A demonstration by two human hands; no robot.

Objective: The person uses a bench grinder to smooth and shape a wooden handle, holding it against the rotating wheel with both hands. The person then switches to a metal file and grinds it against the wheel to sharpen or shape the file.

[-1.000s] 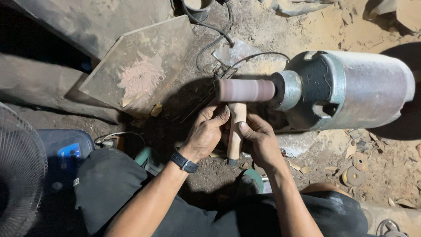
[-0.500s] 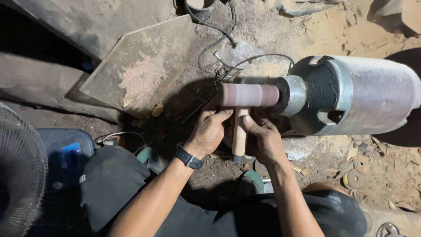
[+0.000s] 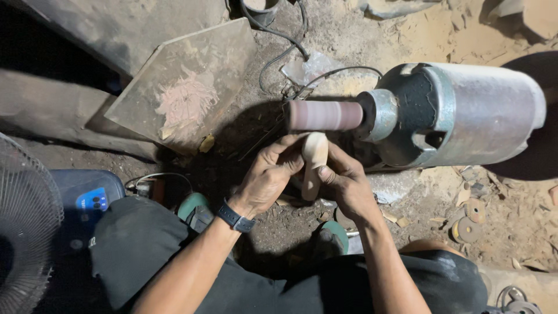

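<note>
While both hands pinch it, the pale rounded wooden piece sits just under the reddish-brown cylindrical sanding drum on the grey metal motor housing — whether wood and drum touch I cannot tell. The left hand, black watch at its wrist, has fingers clamped on the wood's left side; the right hand grips the right. Fingertips so near the abrasive could get scraped if the drum grabs and the wood twists — a loose hold would cause that.
</note>
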